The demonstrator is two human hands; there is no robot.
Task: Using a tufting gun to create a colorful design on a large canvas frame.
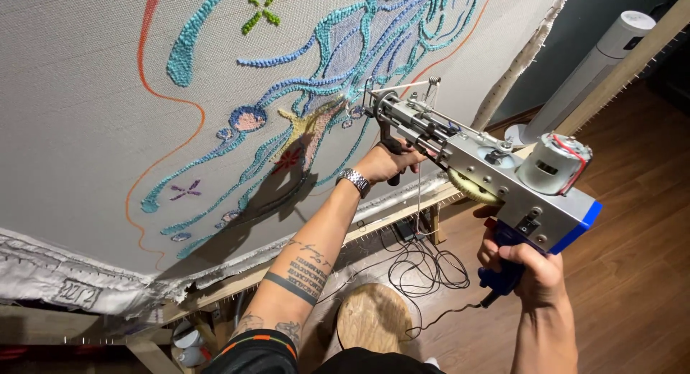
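meanwhile, a tufting gun [489, 176] is braced two-handed against stretched grey cloth [86, 115]: the left hand [388, 162] wraps the black front grip to steady the needle, the right hand [521, 262] clenches the blue rear handle (cord trailing to the floor).

The tufting gun [496, 176] is mostly bare silver metal with a bright blue back edge and a dark blue grip, plus a red wire looped over its grey motor. Cloth [79, 94] on the frame is plain off-white, covered in wavy turquoise and blue yarn lines, a thin orange outline [188, 133], a green cross [259, 8], a little purple cross [185, 191] and a pink-and-yellow patch with a red star. Silver watch [353, 181] on the wrist, warm reddish-brown wood floor [632, 273], pale round wooden stool [374, 318].
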